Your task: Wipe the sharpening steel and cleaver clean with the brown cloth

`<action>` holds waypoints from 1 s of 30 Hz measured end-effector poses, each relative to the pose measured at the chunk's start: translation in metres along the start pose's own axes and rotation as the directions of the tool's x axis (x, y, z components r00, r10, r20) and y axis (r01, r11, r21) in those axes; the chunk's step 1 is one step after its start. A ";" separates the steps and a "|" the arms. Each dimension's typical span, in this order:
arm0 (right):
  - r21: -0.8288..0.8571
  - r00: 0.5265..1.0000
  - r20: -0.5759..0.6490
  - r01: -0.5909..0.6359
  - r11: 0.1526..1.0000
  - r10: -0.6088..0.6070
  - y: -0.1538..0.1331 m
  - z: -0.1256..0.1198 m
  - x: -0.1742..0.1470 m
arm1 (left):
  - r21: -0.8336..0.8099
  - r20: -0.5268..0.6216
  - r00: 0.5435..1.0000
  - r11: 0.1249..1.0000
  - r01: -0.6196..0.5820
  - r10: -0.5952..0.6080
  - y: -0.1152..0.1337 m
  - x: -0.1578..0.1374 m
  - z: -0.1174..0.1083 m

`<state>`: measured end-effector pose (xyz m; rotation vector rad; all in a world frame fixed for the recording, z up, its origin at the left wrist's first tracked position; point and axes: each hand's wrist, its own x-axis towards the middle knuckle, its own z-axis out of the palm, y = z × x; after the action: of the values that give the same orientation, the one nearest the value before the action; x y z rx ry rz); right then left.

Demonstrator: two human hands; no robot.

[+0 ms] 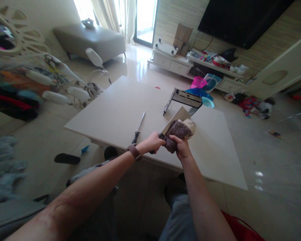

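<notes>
My left hand [152, 143] is closed around the black handle of a cleaver [174, 119], whose broad blade points up and away to the right. Bunched in my right hand [182, 147] is a dark brown and cream cloth [177, 132], its thumb pressed on top. The cloth lies against the lower side of the blade, over the table. To the left of my left hand, a sharpening steel [139, 126] with a black handle rests on the white table [110, 110]. Beyond the blade, a black-framed stand [187, 97] stands on the table; its exact kind is unclear.
A chandelier-like fixture with white shades [77, 92] lies close to the table's left side. Behind the table are a pink basket [198, 82] and a teal basket [207, 102]. A grey bench [97, 40] is by the window, and a low cabinet [173, 63] lines the wall.
</notes>
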<state>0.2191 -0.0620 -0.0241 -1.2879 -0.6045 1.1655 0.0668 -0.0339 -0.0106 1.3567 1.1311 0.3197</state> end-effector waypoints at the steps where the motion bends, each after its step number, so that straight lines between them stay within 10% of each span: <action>1: 0.004 1.000 0.000 -0.001 1.000 0.001 0.000 0.000 0.000 | 0.000 0.001 1.000 1.000 -0.002 0.002 -0.001 0.001 0.000; 30: 0.042 1.000 -0.029 0.003 0.999 -0.002 -0.002 0.003 -0.002 | -0.032 0.021 1.000 0.999 -0.003 0.003 -0.001 0.000 0.001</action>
<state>0.2166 -0.0621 -0.0210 -1.2656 -0.5576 1.1497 0.0674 -0.0348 -0.0117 1.3307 1.1019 0.3234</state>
